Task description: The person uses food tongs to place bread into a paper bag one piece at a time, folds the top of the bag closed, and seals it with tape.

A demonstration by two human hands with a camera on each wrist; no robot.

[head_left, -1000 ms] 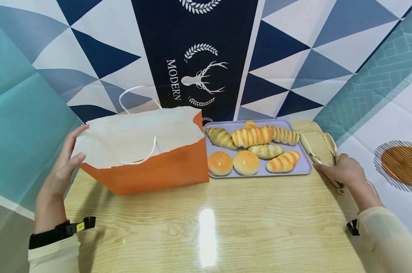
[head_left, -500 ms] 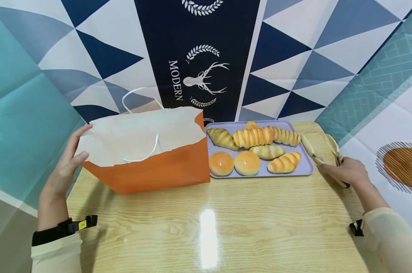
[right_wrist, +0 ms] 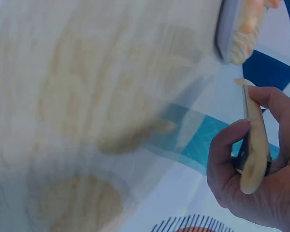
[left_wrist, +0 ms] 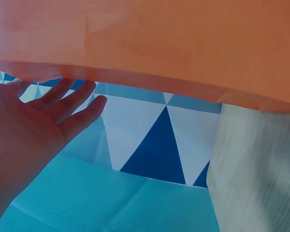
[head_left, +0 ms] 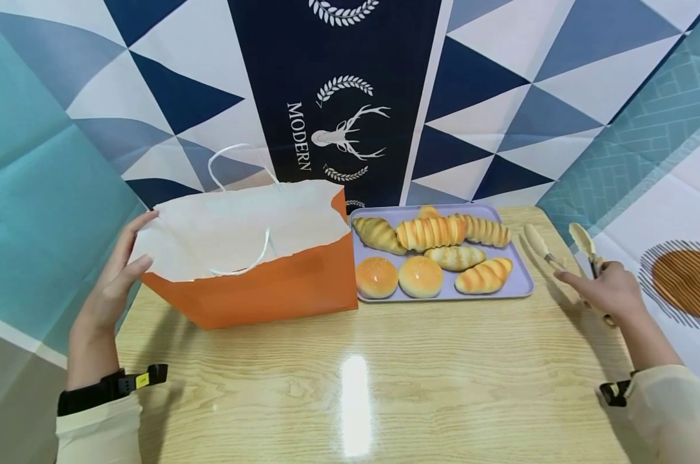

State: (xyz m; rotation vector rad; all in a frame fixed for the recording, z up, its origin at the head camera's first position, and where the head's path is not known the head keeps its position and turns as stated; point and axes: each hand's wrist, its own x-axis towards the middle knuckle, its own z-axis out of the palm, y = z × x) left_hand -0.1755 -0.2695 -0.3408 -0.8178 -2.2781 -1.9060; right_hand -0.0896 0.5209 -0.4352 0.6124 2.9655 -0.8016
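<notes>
In the head view, an orange paper bag (head_left: pixel 257 293) with a white inside and white cord handles stands at the left of the table, its mouth wide. My left hand (head_left: pixel 111 283) rests against the bag's left end. Its fingers (left_wrist: pixel 79 106) look fairly straight and spread in the left wrist view. On the right, my right hand (head_left: pixel 608 290) grips a pair of tongs (head_left: pixel 586 241) with cream-coloured tips, spread apart and raised over the table. The right wrist view shows thumb and fingers curled round the tongs' handle (right_wrist: pixel 257 145). Between bag and hand lies a lilac tray (head_left: pixel 518 277).
Several breads lie on the tray: two round buns (head_left: pixel 399 277), a small croissant (head_left: pixel 483 276) and ridged loaves (head_left: pixel 431 233) behind. The tray's left edge meets the bag. A patterned cloth wall (head_left: pixel 338 96) rises behind the wooden table (head_left: pixel 280 386).
My right hand has lifted the tongs off the table and drawn them slightly right, away from the tray. My left hand and the bag have hardly moved.
</notes>
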